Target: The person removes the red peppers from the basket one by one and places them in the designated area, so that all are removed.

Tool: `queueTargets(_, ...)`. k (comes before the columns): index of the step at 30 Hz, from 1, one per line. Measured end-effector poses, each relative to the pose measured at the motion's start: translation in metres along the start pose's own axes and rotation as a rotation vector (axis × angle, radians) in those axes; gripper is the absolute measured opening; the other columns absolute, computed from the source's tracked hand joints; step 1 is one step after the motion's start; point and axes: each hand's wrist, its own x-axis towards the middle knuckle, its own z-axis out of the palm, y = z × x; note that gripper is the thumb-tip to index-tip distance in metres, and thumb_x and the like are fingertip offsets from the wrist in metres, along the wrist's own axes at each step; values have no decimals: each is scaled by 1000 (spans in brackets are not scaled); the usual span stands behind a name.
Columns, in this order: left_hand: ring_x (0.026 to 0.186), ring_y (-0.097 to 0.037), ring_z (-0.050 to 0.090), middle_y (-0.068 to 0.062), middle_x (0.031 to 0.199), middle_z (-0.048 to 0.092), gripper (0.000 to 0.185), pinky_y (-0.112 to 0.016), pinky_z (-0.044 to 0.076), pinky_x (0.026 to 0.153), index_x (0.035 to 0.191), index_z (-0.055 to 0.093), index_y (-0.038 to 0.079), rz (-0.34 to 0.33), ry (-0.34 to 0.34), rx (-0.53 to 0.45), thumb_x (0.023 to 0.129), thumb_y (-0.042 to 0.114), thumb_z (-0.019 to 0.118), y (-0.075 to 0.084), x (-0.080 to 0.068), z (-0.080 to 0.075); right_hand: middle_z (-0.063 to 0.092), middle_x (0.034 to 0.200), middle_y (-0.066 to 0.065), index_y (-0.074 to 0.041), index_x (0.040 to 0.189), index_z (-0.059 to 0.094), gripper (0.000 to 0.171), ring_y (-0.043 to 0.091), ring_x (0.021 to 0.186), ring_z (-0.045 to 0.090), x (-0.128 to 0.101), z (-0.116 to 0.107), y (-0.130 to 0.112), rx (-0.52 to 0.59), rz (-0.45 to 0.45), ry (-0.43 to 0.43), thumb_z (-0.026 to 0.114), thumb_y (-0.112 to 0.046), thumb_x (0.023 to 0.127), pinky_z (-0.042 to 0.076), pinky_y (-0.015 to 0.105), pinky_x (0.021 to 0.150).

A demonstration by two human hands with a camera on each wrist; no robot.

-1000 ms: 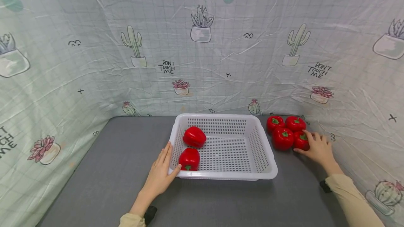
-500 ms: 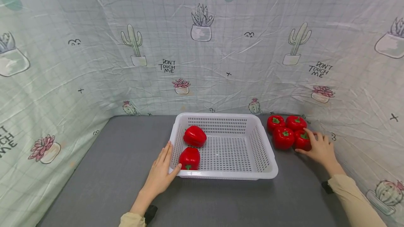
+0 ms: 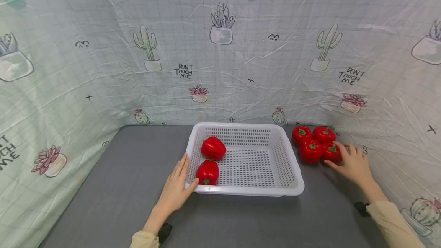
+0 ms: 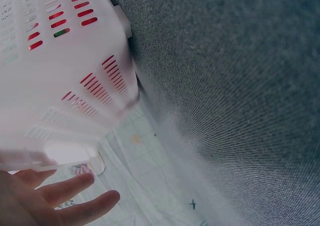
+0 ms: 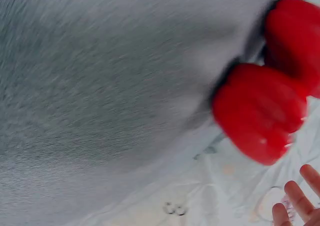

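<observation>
My left hand (image 3: pixel 175 190) rests against the left side of a white perforated basket (image 3: pixel 248 191), fingers straight and the thumb on its front rim. The left wrist view shows the fingers (image 4: pixel 75 188) spread beside the basket wall (image 4: pixel 45 96). Inside the basket lie two red bell peppers, one toward the back (image 3: pixel 213 148) and one with its green stem facing front (image 3: pixel 207 172). At the right, my right hand (image 3: pixel 355 165) is beside the nearest bell pepper (image 3: pixel 332 153) of a group. In the right wrist view its loosely spread fingers (image 5: pixel 300 201) are apart from the pepper (image 5: pixel 260 111).
Other red bell peppers sit close together right of the basket: a front one (image 3: pixel 310 151) and two behind (image 3: pixel 301 134) (image 3: pixel 324 134). A grey table (image 3: pixel 241 221) lies beneath everything. Printed cloth (image 3: pixel 220 68) encloses the back and sides.
My right hand has drawn slightly back to the right from the nearest bell pepper. The left hand stays at the basket. The head view has shifted slightly.
</observation>
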Motion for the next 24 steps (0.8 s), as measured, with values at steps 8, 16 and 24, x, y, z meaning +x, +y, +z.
queueTargets(8,130,-38,31,-10,148,24,79,-61,35,93,141,26,7,1,-2,-6,77,38,63,1,1,1,44,111,27,-5,119,45,63,47,96,37,3,-15,-30,2,-91,88,73,-19,65,29,64,75)
queueTargets(16,129,-39,32,-11,147,25,79,-61,36,92,140,26,7,3,10,3,77,37,64,0,0,0,50,109,23,-5,113,53,56,43,94,44,14,-23,-59,78,-223,191,74,-14,61,35,60,71)
queueTargets(24,129,-39,32,-11,147,25,80,-61,36,92,140,26,6,-1,7,4,77,37,64,1,0,-1,53,107,18,-6,111,55,55,35,95,45,26,-36,-93,130,-357,229,74,-15,60,38,52,72)
